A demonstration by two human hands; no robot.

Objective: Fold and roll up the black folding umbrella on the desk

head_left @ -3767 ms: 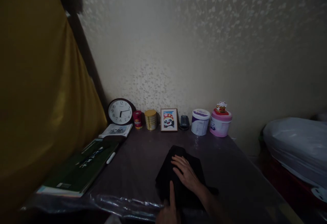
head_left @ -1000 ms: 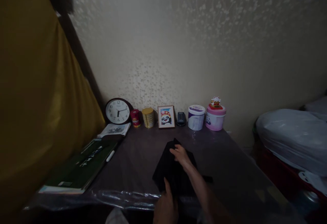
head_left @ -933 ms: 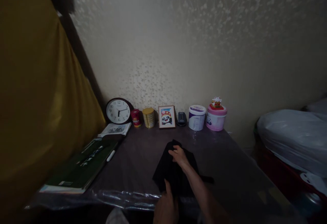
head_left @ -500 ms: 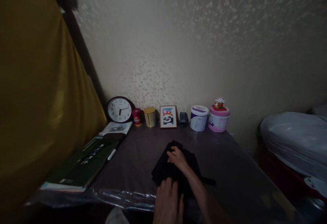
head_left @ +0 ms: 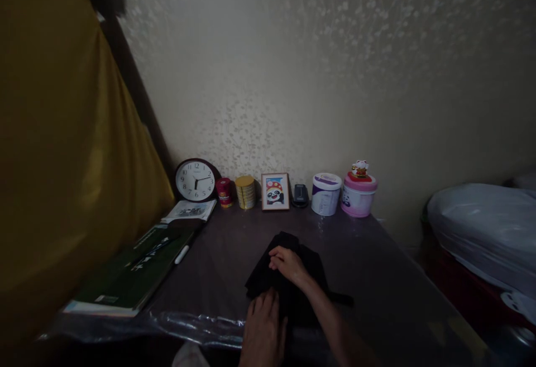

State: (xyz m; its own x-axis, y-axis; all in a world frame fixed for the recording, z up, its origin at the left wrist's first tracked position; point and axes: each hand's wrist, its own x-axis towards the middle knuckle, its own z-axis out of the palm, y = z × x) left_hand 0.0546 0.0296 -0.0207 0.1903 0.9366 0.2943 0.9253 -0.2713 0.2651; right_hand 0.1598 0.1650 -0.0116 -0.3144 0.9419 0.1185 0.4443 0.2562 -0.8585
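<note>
A black folded cloth (head_left: 312, 269) lies on the dark table (head_left: 377, 277), near its front edge. My right hand (head_left: 287, 262) rests on the cloth's far half, fingers curled down onto the fabric. My left hand (head_left: 263, 330) lies flat on the cloth's near edge with its fingers stretched forward. Whether either hand pinches the fabric is hard to tell in the dim light.
Along the wall stand a round clock (head_left: 195, 180), a red tin (head_left: 225, 192), a gold tin (head_left: 245, 191), a framed panda picture (head_left: 275, 191), a white tub (head_left: 326, 193) and a pink tub (head_left: 359, 195). Green books (head_left: 129, 272) lie left. A yellow curtain (head_left: 62, 160) hangs left.
My left hand went from a raised thumb at the near edge to lying flat on the cloth. My right hand slid slightly left and nearer, and the cloth's left side bunched.
</note>
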